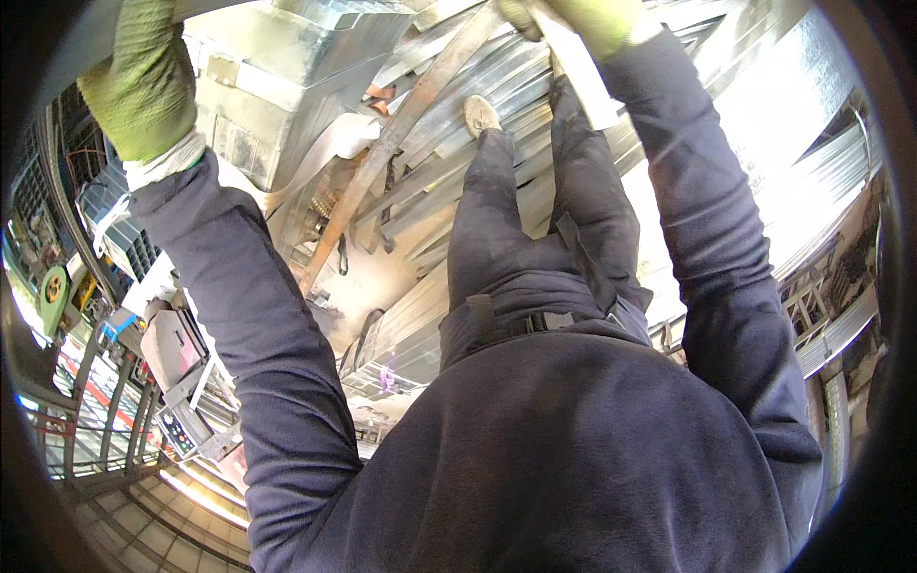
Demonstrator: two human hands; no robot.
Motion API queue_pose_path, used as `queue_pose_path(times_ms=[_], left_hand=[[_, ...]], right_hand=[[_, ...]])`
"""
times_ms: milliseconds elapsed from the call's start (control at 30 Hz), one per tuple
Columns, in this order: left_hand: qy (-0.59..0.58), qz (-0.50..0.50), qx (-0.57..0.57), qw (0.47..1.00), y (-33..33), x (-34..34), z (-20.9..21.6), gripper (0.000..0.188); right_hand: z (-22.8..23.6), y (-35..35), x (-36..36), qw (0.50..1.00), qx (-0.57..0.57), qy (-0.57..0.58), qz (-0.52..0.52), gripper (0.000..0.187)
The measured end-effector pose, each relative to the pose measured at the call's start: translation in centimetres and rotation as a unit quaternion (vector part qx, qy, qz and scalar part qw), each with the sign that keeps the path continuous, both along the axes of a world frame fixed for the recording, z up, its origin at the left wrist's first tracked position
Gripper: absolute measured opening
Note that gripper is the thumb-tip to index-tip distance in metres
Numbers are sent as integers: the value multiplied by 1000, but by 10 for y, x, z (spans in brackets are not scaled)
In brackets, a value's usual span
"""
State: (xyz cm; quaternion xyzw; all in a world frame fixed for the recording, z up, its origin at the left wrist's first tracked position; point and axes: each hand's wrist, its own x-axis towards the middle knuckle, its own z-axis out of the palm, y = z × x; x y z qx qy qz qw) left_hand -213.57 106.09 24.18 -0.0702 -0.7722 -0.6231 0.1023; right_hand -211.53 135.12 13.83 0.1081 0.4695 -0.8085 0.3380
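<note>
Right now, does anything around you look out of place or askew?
Somewhat: silver strips fan out unevenly around the left shoe, and a dull brown bar slants nearby, unlike their shine. A pale strap curls loosely beside it. Untidy, but no damage is clear.

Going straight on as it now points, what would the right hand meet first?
Most likely the pale strip, which the right hand seems to grip; beyond that, its line leaves the picture's top edge, so I can't tell what follows.
</note>
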Motion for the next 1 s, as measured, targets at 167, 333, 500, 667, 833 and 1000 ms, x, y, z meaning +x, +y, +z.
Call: queue_pose_path(times_ms=[167, 333, 500, 667, 833, 1000], left_hand=[[0, -8, -79, 997, -20, -7, -12, 36], [-2, -17, -79, 997, -22, -7, -13, 36], [2, -13, -81, 997, -21, -8, -12, 38], [-33, -7, -55, 998, -24, -8, -6, 42], [-24, 8, -54, 998, -25, -10, -8, 43], [-6, -4, -81, 997, -25, -10, -7, 41]], right_hand=[[-21, -14, -2, 988, -27, 5, 154, 69], [-18, 13, -38, 995, 45, 58, 68, 48], [-13, -3, -38, 978, 85, 139, -129, 50], [-50, -29, -4, 994, 15, 16, 108, 66], [-65, 12, -25, 997, 78, 7, 28, 48], [-38, 15, -53, 995, 47, 80, -42, 41]])
